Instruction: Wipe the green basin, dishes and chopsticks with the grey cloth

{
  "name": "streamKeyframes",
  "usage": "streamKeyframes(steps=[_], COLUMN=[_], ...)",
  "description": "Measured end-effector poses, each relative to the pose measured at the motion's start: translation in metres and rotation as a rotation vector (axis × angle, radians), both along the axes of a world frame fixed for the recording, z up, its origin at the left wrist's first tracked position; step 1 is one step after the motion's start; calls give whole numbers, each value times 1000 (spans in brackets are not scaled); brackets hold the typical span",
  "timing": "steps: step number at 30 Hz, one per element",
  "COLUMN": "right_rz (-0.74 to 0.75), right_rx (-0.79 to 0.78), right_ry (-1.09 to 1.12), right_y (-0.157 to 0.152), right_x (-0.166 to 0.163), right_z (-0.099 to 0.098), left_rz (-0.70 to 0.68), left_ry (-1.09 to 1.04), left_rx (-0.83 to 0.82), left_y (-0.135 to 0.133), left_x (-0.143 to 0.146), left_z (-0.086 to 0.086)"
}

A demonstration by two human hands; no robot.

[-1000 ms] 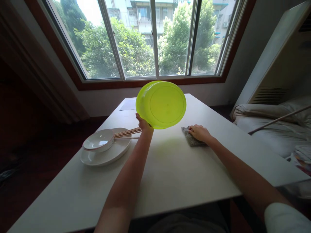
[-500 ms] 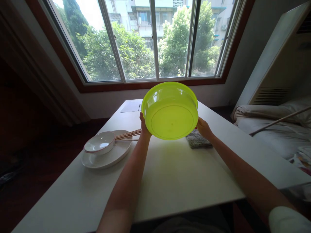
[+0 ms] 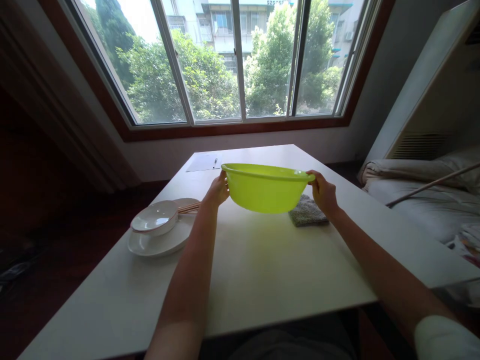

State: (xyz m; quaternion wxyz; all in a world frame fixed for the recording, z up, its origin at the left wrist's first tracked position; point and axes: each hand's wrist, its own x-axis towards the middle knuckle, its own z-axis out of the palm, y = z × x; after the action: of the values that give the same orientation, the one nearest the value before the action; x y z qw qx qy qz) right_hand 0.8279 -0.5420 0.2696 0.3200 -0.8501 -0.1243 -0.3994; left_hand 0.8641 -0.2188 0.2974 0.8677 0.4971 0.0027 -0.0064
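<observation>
A translucent yellow-green plastic basin (image 3: 267, 192) is held up above the table, its side towards me and its inside mostly out of sight. My left hand (image 3: 217, 190) is closed on its left edge, and my right hand (image 3: 324, 192) grips the rim on the right. Below and behind the right hand lies a folded grey cloth (image 3: 307, 212). To the left of my left forearm, a white bowl (image 3: 155, 220) and several wooden chopsticks (image 3: 189, 207) rest on a white oval plate (image 3: 159, 248).
The white table (image 3: 262, 280) stretches towards the window wall. At its far left corner lie a sheet of paper (image 3: 200, 162) and a pen (image 3: 215, 162). On the right, beyond the table, is pale bedding (image 3: 408, 195) with a long stick (image 3: 431, 189) across it.
The basin has tipped from showing its round base to showing its side, with the rim now nearly level. Both hands have turned with it and keep their hold.
</observation>
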Motion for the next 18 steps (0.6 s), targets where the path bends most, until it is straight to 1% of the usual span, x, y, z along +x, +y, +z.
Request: streamKeyframes(steps=[2,4,7,8,10,11,13,16,18], right_rz=[-27,-45,-25,-15,3,11,30,81,122], right_rx=[-90,-161,-214,-223,-236,-242,-252,-244,-198], right_ry=[-12,-19,-57,-74,-100,-108,-107,-88,-76], right_y=[-4,-6,-9,-9,-9,-9,-8,-2,4], right_x=[-1,-1,1,1,2,2,2,2,3], right_z=[-1,-3,-4,-4,-4,-4,-5,-8,-12], left_rz=[-5,-53,-168,-188,-182,-158,-60,151,262], left_ry=[52,106,110,97,60,41,-3,-52,-78], left_rx=[-4,-28,-81,-82,-52,-25,28,70,71], left_y=[6,13,22,24,27,27,27,26,23], left_x=[-1,-5,-12,-13,-13,-12,-9,-5,-3], left_z=[0,3,10,12,15,16,17,16,15])
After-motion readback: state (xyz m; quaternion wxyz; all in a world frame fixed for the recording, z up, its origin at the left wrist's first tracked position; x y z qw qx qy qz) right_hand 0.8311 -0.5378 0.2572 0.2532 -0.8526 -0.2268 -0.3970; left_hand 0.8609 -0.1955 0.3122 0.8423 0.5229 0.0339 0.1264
